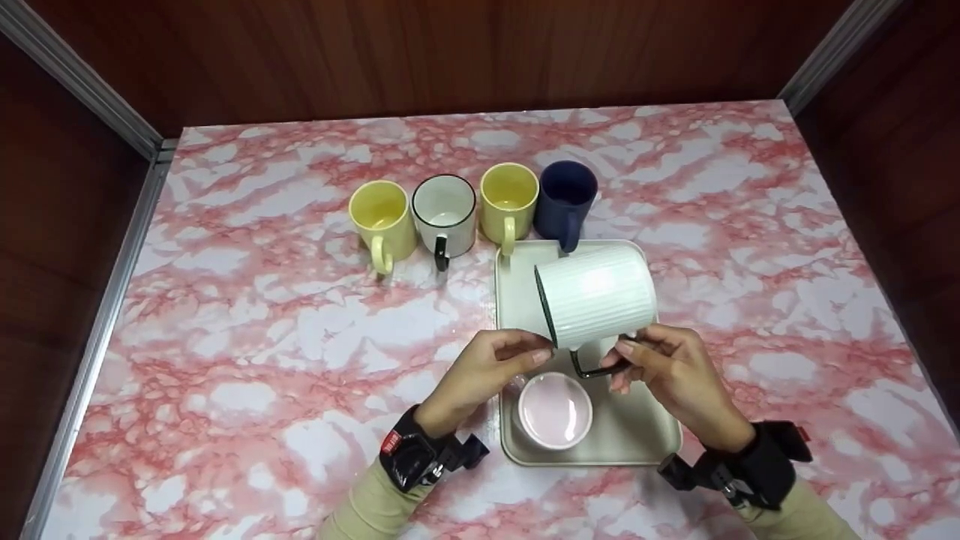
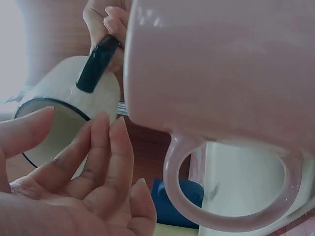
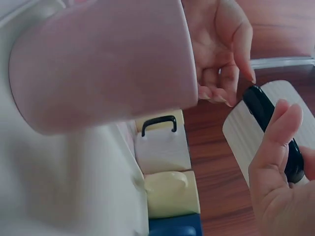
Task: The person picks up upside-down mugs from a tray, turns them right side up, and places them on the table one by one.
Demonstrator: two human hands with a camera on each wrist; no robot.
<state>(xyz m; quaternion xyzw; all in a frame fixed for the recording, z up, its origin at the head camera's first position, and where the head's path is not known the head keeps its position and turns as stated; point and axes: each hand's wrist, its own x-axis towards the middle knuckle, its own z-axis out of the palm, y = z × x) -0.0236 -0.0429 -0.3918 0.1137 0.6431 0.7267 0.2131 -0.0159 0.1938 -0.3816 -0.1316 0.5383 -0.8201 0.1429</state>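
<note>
My right hand [image 1: 679,379] grips the black handle [image 3: 261,105] of a white ribbed mug [image 1: 600,292] with a black rim. The mug is held on its side above the tray, its mouth turned left. Close to that rim is my left hand [image 1: 480,375], fingers loosely extended and the thumb apart from them in the left wrist view. Below the hands, a pink mug [image 1: 555,412] stands upright on the front part of a cream tray [image 1: 637,431], its handle toward the left.
Behind the tray stands a row of upright mugs: a yellow mug [image 1: 386,225], a white one with black rim and handle [image 1: 446,217], another yellow mug [image 1: 510,202] and a dark blue mug [image 1: 566,199]. Wooden panels [image 1: 450,60] enclose the marbled table [image 1: 262,337].
</note>
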